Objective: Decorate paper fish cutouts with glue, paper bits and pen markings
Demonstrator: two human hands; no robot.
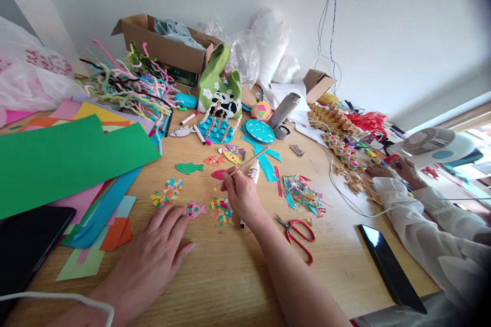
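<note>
My right hand (243, 195) pinches a thin wooden stick (253, 158), whose far end points up and to the right. My left hand (159, 245) lies flat on the table, fingers stretched, its fingertips at the edge of a pink paper fish (196, 209) with coloured dots. Between the hands is a pile of round paper dots (221, 210); small cut paper bits (169, 191) lie beyond my left fingers. A green paper fish (189, 168) and an orange spotted fish (214, 161) lie farther back. A white glue bottle (253, 171) is partly hidden behind my right hand.
Red-handled scissors (297, 235), paper scraps (303, 195) and a phone (391, 265) lie to the right. Coloured sheets (76, 158) cover the left side. A metal flask (284, 110) stands behind. Another person's sleeves (406, 214) reach in at right, beside a white cable (337, 189).
</note>
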